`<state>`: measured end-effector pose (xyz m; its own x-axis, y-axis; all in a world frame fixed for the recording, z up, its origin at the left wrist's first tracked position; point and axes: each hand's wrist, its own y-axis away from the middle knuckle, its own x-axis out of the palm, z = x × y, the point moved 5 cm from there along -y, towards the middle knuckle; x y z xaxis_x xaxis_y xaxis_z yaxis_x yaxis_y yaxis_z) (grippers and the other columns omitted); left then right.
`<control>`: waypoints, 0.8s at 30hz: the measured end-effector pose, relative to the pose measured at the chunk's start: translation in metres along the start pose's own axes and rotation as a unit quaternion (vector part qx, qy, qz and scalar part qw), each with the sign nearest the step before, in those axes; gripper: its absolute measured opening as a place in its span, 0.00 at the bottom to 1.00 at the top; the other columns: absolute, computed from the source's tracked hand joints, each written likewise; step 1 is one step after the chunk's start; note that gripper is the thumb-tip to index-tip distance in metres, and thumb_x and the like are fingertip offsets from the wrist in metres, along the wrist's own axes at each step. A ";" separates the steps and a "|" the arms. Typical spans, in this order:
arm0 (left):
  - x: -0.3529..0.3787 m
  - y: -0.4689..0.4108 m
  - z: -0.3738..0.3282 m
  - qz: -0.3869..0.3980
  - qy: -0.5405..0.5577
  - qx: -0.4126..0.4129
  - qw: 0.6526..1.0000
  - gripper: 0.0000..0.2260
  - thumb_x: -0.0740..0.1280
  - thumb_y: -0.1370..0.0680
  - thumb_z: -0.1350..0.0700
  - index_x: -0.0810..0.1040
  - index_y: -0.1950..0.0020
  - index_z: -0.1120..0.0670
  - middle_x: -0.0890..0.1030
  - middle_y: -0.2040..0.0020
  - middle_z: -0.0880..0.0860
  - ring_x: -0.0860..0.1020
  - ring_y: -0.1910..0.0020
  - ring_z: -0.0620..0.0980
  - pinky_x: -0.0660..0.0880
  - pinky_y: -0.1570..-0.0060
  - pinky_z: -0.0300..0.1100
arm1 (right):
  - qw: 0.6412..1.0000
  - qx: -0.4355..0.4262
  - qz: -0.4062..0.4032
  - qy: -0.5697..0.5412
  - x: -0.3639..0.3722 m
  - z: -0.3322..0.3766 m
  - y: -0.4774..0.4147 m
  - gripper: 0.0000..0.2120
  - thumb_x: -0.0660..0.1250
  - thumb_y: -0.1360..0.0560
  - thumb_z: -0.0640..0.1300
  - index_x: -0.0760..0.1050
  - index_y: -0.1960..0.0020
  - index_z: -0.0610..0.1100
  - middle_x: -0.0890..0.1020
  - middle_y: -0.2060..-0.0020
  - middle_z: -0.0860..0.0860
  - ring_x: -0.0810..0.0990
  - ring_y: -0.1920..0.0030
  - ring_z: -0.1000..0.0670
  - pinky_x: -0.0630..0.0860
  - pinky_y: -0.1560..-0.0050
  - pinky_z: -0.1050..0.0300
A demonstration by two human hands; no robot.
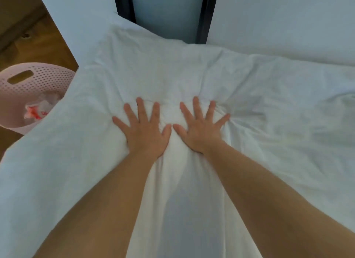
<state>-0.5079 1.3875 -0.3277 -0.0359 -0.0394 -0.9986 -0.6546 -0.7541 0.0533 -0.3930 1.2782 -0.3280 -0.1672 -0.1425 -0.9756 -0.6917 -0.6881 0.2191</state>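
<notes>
- Pressing flat on the white duvet (192, 69), the left hand (145, 131) and right hand (199, 129) lie side by side, fingers spread wide, thumbs almost touching, gripping nothing.
- The duvet lies directly under both palms and spreads ahead of the fingertips and out to either side.
- Creases bunch just ahead of the right hand's fingers; pushing forward would likely deepen them rather than smooth them.
- Left of the left hand, the duvet's edge hangs over a pink laundry basket (28, 88); a sideways shove could slide it off.
</notes>
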 end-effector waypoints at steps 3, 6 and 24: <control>0.004 -0.002 -0.003 -0.002 -0.001 -0.004 1.000 0.33 0.43 0.23 0.31 0.40 0.21 0.43 0.36 0.21 0.56 0.37 0.24 0.64 0.35 0.34 0.72 | 1.000 -0.009 -0.003 0.000 0.005 -0.004 -0.001 0.33 0.40 0.24 0.71 0.35 0.23 0.62 0.34 0.22 0.54 0.32 0.24 0.36 0.33 0.37 0.21; -0.003 0.022 0.000 0.060 0.008 0.014 0.998 0.33 0.43 0.22 0.32 0.39 0.21 0.46 0.36 0.21 0.57 0.36 0.24 0.63 0.36 0.30 0.67 | 0.999 -0.025 0.032 -0.029 0.002 -0.011 0.033 0.31 0.42 0.21 0.68 0.37 0.22 0.61 0.36 0.22 0.54 0.34 0.23 0.39 0.35 0.31 0.27; -0.060 0.377 0.050 0.305 0.009 0.259 0.916 0.32 0.50 0.21 0.34 0.56 0.22 0.51 0.61 0.23 0.52 0.63 0.26 0.53 0.61 0.31 0.47 | 0.981 -0.032 0.142 -0.126 0.041 -0.051 0.431 0.26 0.47 0.18 0.60 0.49 0.21 0.57 0.47 0.21 0.54 0.45 0.21 0.50 0.44 0.24 0.45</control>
<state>-0.7903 1.1383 -0.2473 -0.5059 -0.3638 -0.7821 -0.7874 -0.1754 0.5909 -0.6618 0.9393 -0.2748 -0.5198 -0.1603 -0.8391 -0.5480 -0.6909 0.4715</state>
